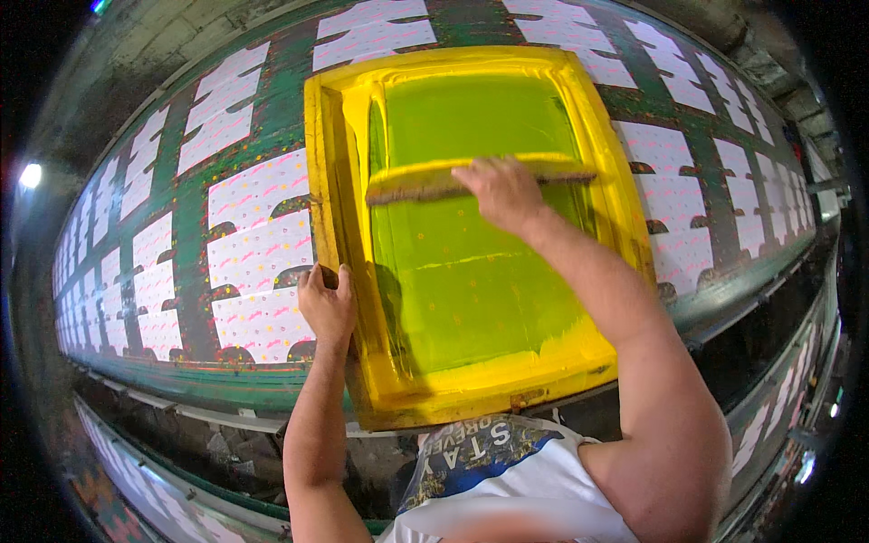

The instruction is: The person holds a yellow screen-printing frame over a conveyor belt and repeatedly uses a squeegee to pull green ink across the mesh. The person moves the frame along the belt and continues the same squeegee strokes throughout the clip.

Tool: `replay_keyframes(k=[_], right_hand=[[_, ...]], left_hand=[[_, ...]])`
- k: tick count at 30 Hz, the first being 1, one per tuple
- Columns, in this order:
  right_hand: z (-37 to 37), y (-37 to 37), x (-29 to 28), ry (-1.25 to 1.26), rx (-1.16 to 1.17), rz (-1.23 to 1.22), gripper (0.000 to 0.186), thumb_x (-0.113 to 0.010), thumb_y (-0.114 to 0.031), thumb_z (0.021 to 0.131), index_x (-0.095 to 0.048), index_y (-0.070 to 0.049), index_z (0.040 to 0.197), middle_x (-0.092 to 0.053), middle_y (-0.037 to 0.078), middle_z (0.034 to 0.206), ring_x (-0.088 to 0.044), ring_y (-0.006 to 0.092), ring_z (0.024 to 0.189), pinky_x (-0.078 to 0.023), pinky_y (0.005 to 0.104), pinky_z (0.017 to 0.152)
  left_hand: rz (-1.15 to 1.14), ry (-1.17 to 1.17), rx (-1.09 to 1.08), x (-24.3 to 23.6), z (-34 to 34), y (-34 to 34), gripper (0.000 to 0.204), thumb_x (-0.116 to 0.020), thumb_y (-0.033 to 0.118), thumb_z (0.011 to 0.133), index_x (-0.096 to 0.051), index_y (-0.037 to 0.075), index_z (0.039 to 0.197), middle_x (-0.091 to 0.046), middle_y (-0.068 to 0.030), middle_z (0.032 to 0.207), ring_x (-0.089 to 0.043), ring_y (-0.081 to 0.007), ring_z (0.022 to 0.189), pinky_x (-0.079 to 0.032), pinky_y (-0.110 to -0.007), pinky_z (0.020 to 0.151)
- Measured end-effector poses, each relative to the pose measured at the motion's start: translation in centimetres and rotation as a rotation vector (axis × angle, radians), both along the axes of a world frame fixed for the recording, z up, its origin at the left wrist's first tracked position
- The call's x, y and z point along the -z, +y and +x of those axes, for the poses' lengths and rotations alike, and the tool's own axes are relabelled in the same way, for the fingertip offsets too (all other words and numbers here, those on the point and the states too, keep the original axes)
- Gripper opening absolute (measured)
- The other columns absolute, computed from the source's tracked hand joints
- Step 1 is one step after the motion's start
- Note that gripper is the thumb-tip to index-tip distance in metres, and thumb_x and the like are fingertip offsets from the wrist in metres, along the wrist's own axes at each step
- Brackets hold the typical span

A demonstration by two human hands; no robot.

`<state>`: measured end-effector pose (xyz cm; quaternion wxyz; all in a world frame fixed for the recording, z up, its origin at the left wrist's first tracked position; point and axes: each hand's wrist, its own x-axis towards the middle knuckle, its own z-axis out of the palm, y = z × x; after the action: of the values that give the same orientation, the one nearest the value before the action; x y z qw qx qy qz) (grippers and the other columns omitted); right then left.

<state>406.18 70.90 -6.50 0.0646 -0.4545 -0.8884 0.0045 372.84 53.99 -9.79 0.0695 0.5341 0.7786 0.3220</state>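
A screen printing frame (317, 172) coated in yellow ink lies on the long green table. Its mesh (480, 308) looks yellow-green, with thick yellow ink along the sides and the near end. My right hand (507, 192) is closed over the middle of a wide, ink-covered squeegee (416, 185), which spans most of the mesh crosswise in the far half. At the frame's left edge, my left hand (328, 306) grips the wooden side between thumb and fingers; the fingers' undersides are hidden.
White printed fabric pieces (258, 244) with curved cut-outs lie in rows on the green table (195, 312), left, right and beyond the frame. Another table with pale pieces (154, 498) runs behind me at lower left. A bright lamp (31, 176) shines at far left.
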Motion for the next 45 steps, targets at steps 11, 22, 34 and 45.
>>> replay_keyframes(k=[11, 22, 34, 45], right_hand=[[-0.5, 21.6, -1.5, -0.008, 0.111, -0.007, 0.056, -0.061, -0.001, 0.097, -0.076, -0.026, 0.145, -0.079, 0.014, 0.129, -0.075, 0.0389, 0.123, -0.061, 0.0567, 0.106], [0.7, 25.9, -1.2, 0.006, 0.035, 0.085, 0.038, -0.066, -0.009, 0.091, -0.081, -0.013, 0.126, -0.082, 0.019, 0.122, -0.078, 0.0431, 0.118, -0.062, 0.0604, 0.101], [2.6, 7.4, -5.0, -0.079, -0.032, -0.29, 0.032, -0.071, -0.01, 0.086, -0.083, -0.014, 0.115, -0.083, 0.019, 0.11, -0.079, 0.0435, 0.108, -0.063, 0.0588, 0.094], [3.2, -16.3, -5.2, -0.052, 0.024, -0.331, 0.038, -0.072, -0.005, 0.085, -0.087, -0.019, 0.117, -0.081, 0.014, 0.108, -0.079, 0.0394, 0.105, -0.065, 0.0548, 0.092]], left_hand=[[0.032, -0.056, -0.049, -0.7, 1.1, 0.3, 0.032, -0.08, 0.02, 0.104, -0.063, -0.003, 0.09, -0.057, -0.0143, 0.083, -0.059, -0.0326, 0.075, -0.048, -0.045, 0.071], [0.063, -0.101, -0.035, -0.3, 0.9, 0.4, 0.035, -0.08, 0.017, 0.103, -0.06, -0.004, 0.085, -0.057, -0.0132, 0.08, -0.056, -0.0318, 0.071, -0.044, -0.044, 0.067], [-0.051, 0.049, -0.054, 0.2, 0.0, 0.5, 0.043, -0.079, 0.033, 0.104, -0.063, -0.002, 0.083, -0.065, -0.0168, 0.086, -0.063, -0.0412, 0.083, -0.05, -0.052, 0.077], [-0.07, 0.064, -0.049, 0.5, 0.0, 0.9, 0.044, -0.077, 0.038, 0.099, -0.076, -0.005, 0.099, -0.074, -0.0281, 0.106, -0.072, -0.0491, 0.099, -0.058, -0.058, 0.092]])
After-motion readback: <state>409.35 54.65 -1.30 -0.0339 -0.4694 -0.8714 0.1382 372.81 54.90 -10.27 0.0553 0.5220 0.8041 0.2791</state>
